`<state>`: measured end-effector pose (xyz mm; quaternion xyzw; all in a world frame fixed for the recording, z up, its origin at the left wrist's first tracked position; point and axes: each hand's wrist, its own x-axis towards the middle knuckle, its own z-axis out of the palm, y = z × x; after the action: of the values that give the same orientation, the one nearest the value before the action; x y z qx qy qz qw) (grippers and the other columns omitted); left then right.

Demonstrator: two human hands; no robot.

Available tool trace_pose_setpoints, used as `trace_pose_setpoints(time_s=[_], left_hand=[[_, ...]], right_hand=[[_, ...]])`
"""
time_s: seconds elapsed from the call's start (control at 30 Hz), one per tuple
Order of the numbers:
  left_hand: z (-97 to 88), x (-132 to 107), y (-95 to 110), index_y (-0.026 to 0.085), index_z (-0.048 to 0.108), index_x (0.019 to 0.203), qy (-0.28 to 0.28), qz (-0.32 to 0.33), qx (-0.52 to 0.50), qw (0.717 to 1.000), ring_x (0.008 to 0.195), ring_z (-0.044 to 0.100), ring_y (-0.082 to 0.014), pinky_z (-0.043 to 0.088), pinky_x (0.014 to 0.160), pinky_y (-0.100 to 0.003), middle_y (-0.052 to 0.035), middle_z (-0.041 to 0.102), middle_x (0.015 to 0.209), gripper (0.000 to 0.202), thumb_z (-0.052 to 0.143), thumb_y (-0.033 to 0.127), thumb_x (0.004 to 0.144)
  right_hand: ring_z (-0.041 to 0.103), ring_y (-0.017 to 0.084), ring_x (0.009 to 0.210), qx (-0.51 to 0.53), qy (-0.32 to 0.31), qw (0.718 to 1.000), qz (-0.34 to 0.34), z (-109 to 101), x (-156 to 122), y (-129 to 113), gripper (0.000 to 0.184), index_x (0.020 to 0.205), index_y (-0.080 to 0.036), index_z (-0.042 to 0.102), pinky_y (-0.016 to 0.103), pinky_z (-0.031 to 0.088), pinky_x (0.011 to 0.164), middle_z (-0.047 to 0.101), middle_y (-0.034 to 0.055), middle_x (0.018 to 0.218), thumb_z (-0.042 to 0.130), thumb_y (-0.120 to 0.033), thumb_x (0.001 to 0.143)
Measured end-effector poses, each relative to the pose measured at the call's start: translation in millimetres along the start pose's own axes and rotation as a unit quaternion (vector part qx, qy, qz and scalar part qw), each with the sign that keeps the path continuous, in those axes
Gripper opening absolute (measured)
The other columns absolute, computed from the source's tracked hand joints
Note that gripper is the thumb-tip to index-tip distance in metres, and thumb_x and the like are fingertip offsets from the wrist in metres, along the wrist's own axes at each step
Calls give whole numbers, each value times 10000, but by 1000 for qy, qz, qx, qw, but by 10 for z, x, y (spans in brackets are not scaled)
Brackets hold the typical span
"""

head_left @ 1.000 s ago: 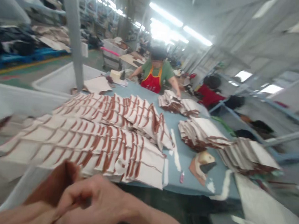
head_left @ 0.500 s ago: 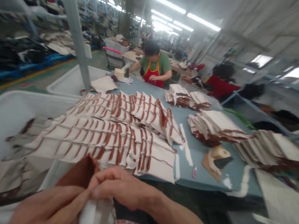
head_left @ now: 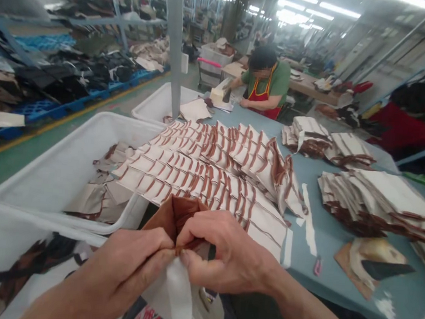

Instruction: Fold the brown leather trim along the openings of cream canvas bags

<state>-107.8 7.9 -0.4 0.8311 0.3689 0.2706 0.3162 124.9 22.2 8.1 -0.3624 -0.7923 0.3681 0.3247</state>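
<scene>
Close in front of me, both hands grip a brown and off-white fabric piece (head_left: pixel 165 218). My left hand (head_left: pixel 123 266) pinches its edge from the left, with thumb and fingers pressed together. From the right, my right hand (head_left: pixel 226 253) pinches the same edge, its fingertips almost meeting the left ones. Brown cloth stands up open behind the fingers, while a pale strip hangs below them. Just beyond lie overlapping rows of off-white pieces with brown edges (head_left: pixel 192 172) on the blue-grey table (head_left: pixel 268 126).
White bins (head_left: pixel 57 164) holding fabric stand at the left, near a grey post (head_left: pixel 175 45). Stacked pieces (head_left: pixel 393 197), a tape dispenser (head_left: pixel 376 255) and a small pink tool (head_left: pixel 318 266) lie on the table's right. Across it, a person in a red apron (head_left: pixel 264 92) bends over the surface.
My view has swung left and down, so table and bins appear further right. Both hands sit further right in view, still pinching the fabric piece, and more of its brown opening shows.
</scene>
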Motion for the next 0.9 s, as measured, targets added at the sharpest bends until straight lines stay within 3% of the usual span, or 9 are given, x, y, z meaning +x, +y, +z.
trace_pose_setpoints(time_s=[0.13, 0.27, 0.47, 0.63, 0.77, 0.9], left_hand=[[-38, -23, -84, 277, 716, 943, 0, 73, 44, 996, 671, 717, -110, 493, 686, -193, 70, 740, 772, 203, 571, 170, 1035], [-40, -9, -134, 244, 621, 720, -29, -6, 2, 1000, 545, 585, -90, 415, 559, -180, 94, 628, 629, 239, 677, 216, 950], [-50, 128, 6, 236, 452, 675, -97, -114, -90, 985, 597, 484, -124, 357, 572, -233, 64, 512, 648, 432, 426, 402, 1072], [26, 137, 65, 230, 327, 611, -99, -160, -182, 965, 576, 342, -122, 225, 538, -284, 73, 327, 597, 492, 549, 430, 1001], [177, 41, 13, 225, 357, 608, -68, -158, -239, 956, 602, 354, -129, 269, 587, -279, 68, 359, 605, 483, 589, 466, 956], [309, -133, -168, 216, 409, 604, -52, -109, -174, 977, 627, 452, -135, 312, 609, -263, 54, 486, 596, 526, 569, 550, 978]], right_hand=[[590, 133, 635, -20, 4, 999, -31, 54, -69, 85, 134, 794, -207, 705, 257, 408, 649, 698, -18, 695, 613, -111, 772], [573, 130, 624, -18, -3, 999, -33, 77, -87, 132, 122, 800, -206, 696, 261, 396, 640, 685, -19, 687, 608, -123, 813], [589, 142, 650, -49, -15, 995, -87, 80, -13, 75, 99, 790, -210, 657, 294, 385, 667, 689, -19, 674, 654, -143, 863], [585, 154, 649, -70, -13, 993, -99, 87, -5, 21, 159, 784, -217, 646, 309, 379, 659, 709, -7, 674, 697, -178, 930], [601, 146, 667, -45, -17, 995, -87, 87, -64, 52, 180, 773, -215, 659, 288, 398, 683, 721, -9, 699, 776, -143, 890], [679, 149, 769, -17, -70, 994, -80, 81, -108, 119, 106, 863, -216, 729, 262, 455, 779, 761, -8, 776, 821, -173, 892]])
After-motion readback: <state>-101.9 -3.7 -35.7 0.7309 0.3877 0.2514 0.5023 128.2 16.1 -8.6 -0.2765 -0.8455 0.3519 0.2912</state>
